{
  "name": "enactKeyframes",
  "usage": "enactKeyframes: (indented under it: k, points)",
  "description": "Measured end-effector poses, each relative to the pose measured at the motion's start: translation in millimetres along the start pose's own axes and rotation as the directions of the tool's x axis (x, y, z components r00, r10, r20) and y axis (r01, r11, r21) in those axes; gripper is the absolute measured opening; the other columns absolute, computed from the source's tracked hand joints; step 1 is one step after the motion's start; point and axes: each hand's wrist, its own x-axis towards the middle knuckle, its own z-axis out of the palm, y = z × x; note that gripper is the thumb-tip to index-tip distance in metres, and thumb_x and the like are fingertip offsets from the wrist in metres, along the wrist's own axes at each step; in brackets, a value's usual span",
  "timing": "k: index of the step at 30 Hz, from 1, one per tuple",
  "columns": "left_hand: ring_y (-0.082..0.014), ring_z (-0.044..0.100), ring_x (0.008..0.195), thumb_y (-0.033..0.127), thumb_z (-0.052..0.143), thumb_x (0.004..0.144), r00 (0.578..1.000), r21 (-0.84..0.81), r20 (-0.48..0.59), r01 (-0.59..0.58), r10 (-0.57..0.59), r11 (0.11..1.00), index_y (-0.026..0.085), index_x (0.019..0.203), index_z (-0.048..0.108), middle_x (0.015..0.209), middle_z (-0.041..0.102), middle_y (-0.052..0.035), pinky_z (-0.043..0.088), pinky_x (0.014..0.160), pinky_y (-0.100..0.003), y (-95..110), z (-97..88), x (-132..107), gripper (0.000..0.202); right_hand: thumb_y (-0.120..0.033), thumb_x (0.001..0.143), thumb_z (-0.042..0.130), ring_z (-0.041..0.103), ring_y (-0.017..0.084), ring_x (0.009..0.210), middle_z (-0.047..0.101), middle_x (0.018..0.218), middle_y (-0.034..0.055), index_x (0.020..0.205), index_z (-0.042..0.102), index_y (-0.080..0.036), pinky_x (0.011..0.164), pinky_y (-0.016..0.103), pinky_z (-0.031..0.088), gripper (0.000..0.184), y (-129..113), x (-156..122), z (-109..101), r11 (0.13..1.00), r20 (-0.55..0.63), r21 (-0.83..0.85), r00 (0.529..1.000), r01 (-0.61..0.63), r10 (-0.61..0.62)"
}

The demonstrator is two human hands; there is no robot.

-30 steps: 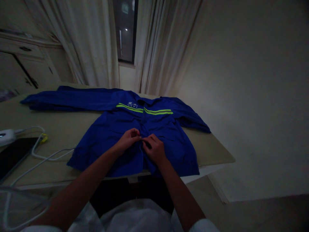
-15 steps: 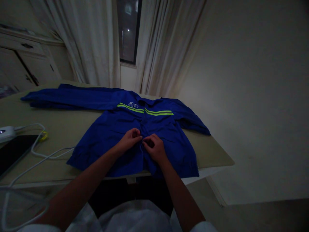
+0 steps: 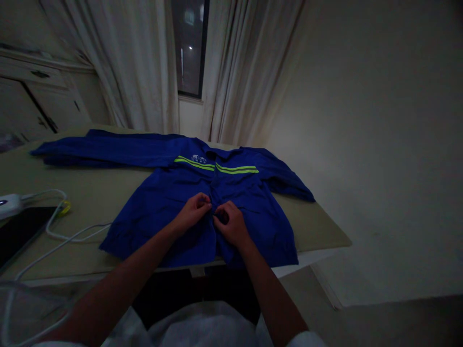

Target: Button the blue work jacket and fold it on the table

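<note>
A blue jacket (image 3: 144, 205) with yellow-green stripes across the chest and a small white print lies front up, its sleeves spread to both sides. At its front opening, below the stripes, my left hand (image 3: 195, 208) pinches the edge of one front panel. Close beside it, my right hand (image 3: 231, 222) has its thumb and fingers closed on the edge of the other panel. The fingertips of the two hands nearly meet. Any button or fastener between them is too small and dark to make out.
The jacket rests on a beige-topped table (image 3: 90, 193). On the left are a dark flat-screened device (image 3: 25, 231), a white gadget (image 3: 10, 206) and a white cable (image 3: 58, 234). Behind stand curtains (image 3: 141, 67) and a cabinet (image 3: 54, 96); a wall (image 3: 361, 168) is at right.
Both hands stay at the front opening. The right fingers have curled in slightly more at the panel edge. The jacket lies as before, and the view has shifted a little.
</note>
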Motion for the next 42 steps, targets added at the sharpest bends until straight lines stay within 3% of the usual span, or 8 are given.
enactKeyframes:
  k: [5,9,13,19,24,29,37,42]
  points:
    - [-0.0309,0.067,0.117,0.031,0.046,0.096,0.957,0.675,-0.082,-0.152,0.278,0.722,0.017,0.118,0.065,0.125,0.072,-0.0175,0.049,0.104,-0.050,-2,4.6,-20,0.032,-0.028,0.094,0.065,0.060,0.016,0.075,0.065,0.089,0.0020,0.093,0.067,-0.021,0.071,0.027,0.047,0.007,-7,5,-6,0.997,-0.048,-0.005,0.996,-0.081,0.081]
    - [-0.0410,0.040,0.152,0.029,0.040,0.101,0.985,0.902,0.051,-0.117,0.166,0.416,0.022,0.148,0.056,0.163,0.048,-0.0152,0.026,0.119,-0.076,-2,19.2,-43,0.051,-0.035,0.099,0.062,0.067,0.018,0.085,0.072,0.097,0.0047,0.101,0.069,-0.021,0.080,0.029,0.050,0.016,-16,31,-3,0.974,0.057,-0.171,0.985,-0.150,0.162]
    - [-0.0452,0.033,0.155,0.029,0.036,0.103,0.997,0.959,0.059,-0.073,0.058,0.272,0.024,0.153,0.054,0.167,0.042,-0.0153,0.026,0.114,-0.081,3,28.5,-53,0.053,-0.037,0.084,0.077,0.071,0.027,0.096,0.077,0.102,0.0101,0.098,0.073,-0.020,0.084,0.035,0.051,0.022,-9,72,14,0.907,0.173,-0.348,0.934,-0.238,0.311]
    - [-0.0522,0.047,0.142,0.033,0.044,0.101,0.990,0.932,0.143,-0.131,-0.011,0.338,0.029,0.154,0.052,0.160,0.049,-0.0223,0.040,0.099,-0.079,14,11.8,-35,0.054,-0.016,0.074,0.071,0.073,0.024,0.086,0.079,0.086,0.0066,0.081,0.075,-0.021,0.078,0.031,0.052,0.009,39,88,20,0.905,0.041,-0.116,0.908,-0.410,0.417]
    - [-0.0378,0.069,0.101,0.028,0.053,0.095,0.996,0.936,0.082,-0.087,0.028,0.342,0.019,0.112,0.074,0.110,0.074,-0.0207,0.049,0.092,-0.058,29,0.5,25,0.028,-0.023,0.074,0.062,0.065,0.017,0.068,0.071,0.069,-0.0020,0.076,0.071,-0.020,0.064,0.024,0.048,0.009,64,84,15,0.892,-0.005,0.126,0.899,-0.433,0.437]
    - [-0.0364,0.061,0.121,0.026,0.048,0.098,0.985,0.915,0.072,-0.127,0.154,0.382,0.020,0.118,0.072,0.128,0.069,-0.0190,0.046,0.097,-0.050,22,10.6,69,0.032,-0.029,0.069,0.056,0.063,0.018,0.074,0.069,0.074,-0.0009,0.079,0.068,-0.020,0.068,0.026,0.049,0.018,72,86,16,0.868,-0.106,0.286,0.887,-0.407,0.450]
    - [-0.0291,0.062,0.125,0.035,0.059,0.098,0.956,0.808,0.205,-0.286,0.209,0.515,0.028,0.119,0.074,0.132,0.072,-0.0078,0.039,0.110,-0.046,-10,3.3,66,0.027,-0.034,0.071,0.055,0.065,0.018,0.075,0.071,0.083,0.0015,0.094,0.066,-0.019,0.067,0.026,0.051,0.030,74,84,12,0.808,-0.152,0.436,0.852,-0.397,0.500]
    - [-0.0297,0.065,0.111,0.022,0.058,0.094,0.935,0.797,0.273,-0.352,0.227,0.491,0.023,0.099,0.077,0.113,0.074,-0.0109,0.042,0.102,-0.046,-7,5.4,65,0.019,-0.024,0.061,0.067,0.067,0.018,0.073,0.073,0.080,-0.0008,0.098,0.067,-0.020,0.067,0.026,0.052,0.037,65,80,13,0.821,-0.038,0.423,0.898,-0.383,0.438]
